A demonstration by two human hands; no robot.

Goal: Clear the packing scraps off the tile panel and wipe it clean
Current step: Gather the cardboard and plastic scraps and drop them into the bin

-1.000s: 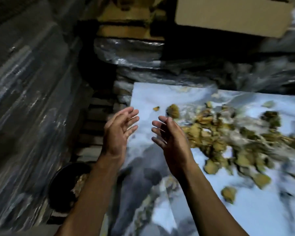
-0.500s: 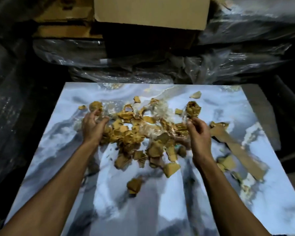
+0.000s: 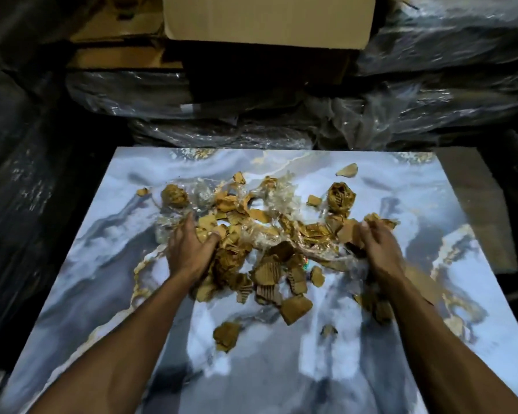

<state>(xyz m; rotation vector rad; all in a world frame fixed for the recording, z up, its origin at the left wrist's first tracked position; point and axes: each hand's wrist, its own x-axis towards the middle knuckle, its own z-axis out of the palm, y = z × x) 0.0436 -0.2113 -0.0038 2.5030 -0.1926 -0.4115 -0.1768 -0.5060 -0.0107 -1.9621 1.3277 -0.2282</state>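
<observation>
Across the marbled tile panel (image 3: 102, 264) lies a heap of cardboard scraps (image 3: 269, 234) tangled with clear plastic film (image 3: 278, 198). At the heap's sides, left hand (image 3: 189, 246) and right hand (image 3: 377, 246) press inward, fingers loosely spread on scraps.

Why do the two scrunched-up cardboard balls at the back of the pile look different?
The left cardboard ball looks paler and smoother; the right cardboard ball is darker, with deep ridged folds. The left one lies just beyond the left hand, against crinkled clear plastic wrap; the right one sits farther from the right hand. Both are brown, crumpled and resting on the marbled tile panel.
</observation>
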